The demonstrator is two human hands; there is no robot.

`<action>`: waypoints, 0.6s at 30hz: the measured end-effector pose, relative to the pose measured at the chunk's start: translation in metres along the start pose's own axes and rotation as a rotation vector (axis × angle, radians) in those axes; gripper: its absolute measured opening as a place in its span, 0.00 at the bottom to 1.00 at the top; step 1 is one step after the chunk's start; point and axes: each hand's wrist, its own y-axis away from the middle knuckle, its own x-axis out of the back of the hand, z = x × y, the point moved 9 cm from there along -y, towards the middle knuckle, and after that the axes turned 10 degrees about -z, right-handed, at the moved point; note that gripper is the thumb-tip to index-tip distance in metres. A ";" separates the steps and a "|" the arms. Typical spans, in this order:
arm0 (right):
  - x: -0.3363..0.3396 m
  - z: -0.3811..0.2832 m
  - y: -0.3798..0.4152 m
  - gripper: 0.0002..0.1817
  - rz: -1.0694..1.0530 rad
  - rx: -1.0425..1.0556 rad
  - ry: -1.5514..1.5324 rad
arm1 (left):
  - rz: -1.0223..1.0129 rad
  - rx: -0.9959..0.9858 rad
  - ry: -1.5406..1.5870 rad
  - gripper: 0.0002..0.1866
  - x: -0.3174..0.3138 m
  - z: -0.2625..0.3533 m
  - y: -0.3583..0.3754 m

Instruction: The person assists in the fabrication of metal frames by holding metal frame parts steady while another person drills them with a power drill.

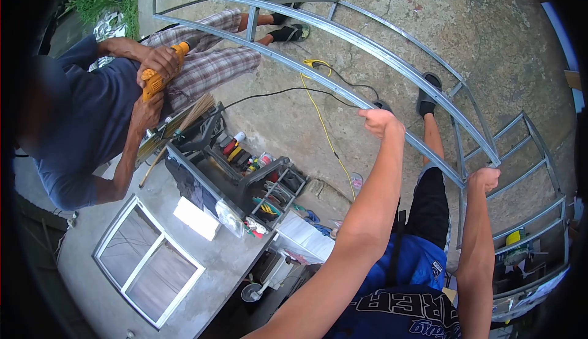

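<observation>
2 people working at 1 curved frame [392,63]. At left, a co-worker's hands are gripping a drill [158,76]. Centre, left hand [381,121] is clamping the frame's lower rail. Further right, right hand [484,178] is closing on a rail near the ladder-like end.

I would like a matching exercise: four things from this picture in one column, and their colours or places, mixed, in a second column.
Things:
1. drill
2. curved metal frame
3. thin cable on the concrete
4. window frame

Colour or place:
A. lies flat on the ground, lower left
B. yellow, trailing under the frame
C. orange-yellow, in a co-worker's hands
D. grey, gripped by left hand and right hand

Pairs: 1-C, 2-D, 3-B, 4-A
</observation>
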 end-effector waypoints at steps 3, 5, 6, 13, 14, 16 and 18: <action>0.003 -0.003 0.004 0.31 -0.010 0.009 0.027 | 0.002 0.001 0.004 0.40 0.002 0.001 0.002; 0.002 0.000 0.000 0.31 -0.018 0.011 0.008 | 0.008 0.003 0.010 0.40 0.003 0.001 0.003; 0.002 -0.002 0.002 0.31 -0.022 0.012 -0.003 | 0.010 0.000 -0.009 0.40 0.002 0.001 0.001; 0.000 -0.013 -0.009 0.32 0.013 0.012 0.075 | 0.064 -0.013 -0.054 0.39 0.000 0.000 -0.004; 0.002 -0.005 -0.009 0.32 0.015 0.007 0.113 | 0.031 -0.008 -0.036 0.39 0.002 0.001 -0.002; 0.001 0.002 -0.005 0.32 0.015 0.009 0.121 | 0.024 -0.009 -0.064 0.39 0.003 0.003 -0.002; 0.002 0.001 -0.009 0.31 0.023 0.028 0.051 | 0.018 -0.003 -0.091 0.39 0.003 0.002 0.001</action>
